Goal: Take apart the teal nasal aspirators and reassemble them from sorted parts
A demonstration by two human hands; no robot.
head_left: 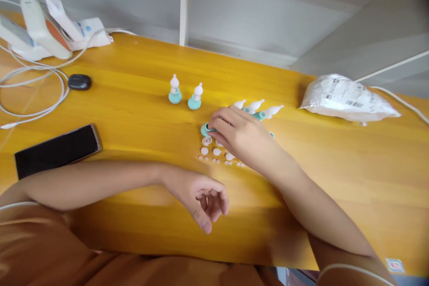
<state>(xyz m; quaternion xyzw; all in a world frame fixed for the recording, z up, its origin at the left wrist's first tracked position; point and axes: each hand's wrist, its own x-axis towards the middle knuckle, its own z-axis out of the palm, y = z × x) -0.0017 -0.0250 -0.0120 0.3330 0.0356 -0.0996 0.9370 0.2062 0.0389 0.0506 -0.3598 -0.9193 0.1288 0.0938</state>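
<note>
My right hand (239, 136) reaches over rows of small parts, its thumb and fingers closed at the neck of a teal squeeze bulb (204, 130). White pointed tips (274, 111) and other teal bulbs lie partly hidden behind that hand. In front of it are white rings (207, 140), round white caps (216, 151) and tiny white discs (216, 161). Hovering nearer my body, my left hand (204, 199) has loosely curled fingers, the thumb apart and nothing in it. Two assembled bulb pieces, one left (174, 91) and one right (195, 98), stand upright with white tips.
A dark phone (56, 149) lies by my left forearm. Behind it are a black earbud case (79, 82), coiled white cable (60, 98) and white-and-orange devices (43, 29). A white plastic package (348, 98) rests at the back right, before a grey partition (268, 13).
</note>
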